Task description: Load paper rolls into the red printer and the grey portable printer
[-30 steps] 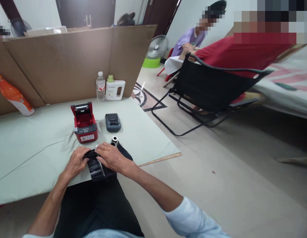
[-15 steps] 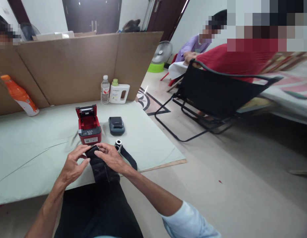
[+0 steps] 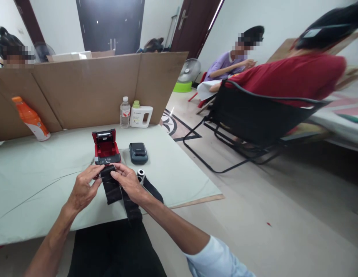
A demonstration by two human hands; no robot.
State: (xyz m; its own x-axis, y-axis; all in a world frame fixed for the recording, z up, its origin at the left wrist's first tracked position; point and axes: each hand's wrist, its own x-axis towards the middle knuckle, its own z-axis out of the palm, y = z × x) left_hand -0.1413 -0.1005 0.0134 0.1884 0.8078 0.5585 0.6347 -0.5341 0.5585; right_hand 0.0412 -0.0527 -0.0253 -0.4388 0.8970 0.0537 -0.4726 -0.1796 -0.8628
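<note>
My left hand (image 3: pixel 83 190) and my right hand (image 3: pixel 129 184) pinch the two ends of a rolled black strip (image 3: pixel 111 188) at the table's front. Its loose part hangs down, folds and drops over the table edge towards my lap. Right behind my hands stands a small red printer (image 3: pixel 106 149), its lid raised and its red inside bare. A white-cored roll (image 3: pixel 141 175) lies beside my right hand, with a dark band (image 3: pixel 153 191) running from it. Just right of the printer sits a dark grey box-shaped device (image 3: pixel 138 153).
An orange bottle (image 3: pixel 33 121), a clear water bottle (image 3: pixel 125 113) and a white jug (image 3: pixel 141 115) stand along a cardboard screen (image 3: pixel 89 90). To the right are a black folding chair (image 3: pixel 251 115) with a person in red, another person in purple (image 3: pixel 225 65), and a fan (image 3: pixel 189 71).
The view has tilted up slightly. Both hands still hold the strip close to the printer, and its loose part has spread apart, with a longer fold showing below my fingers.
</note>
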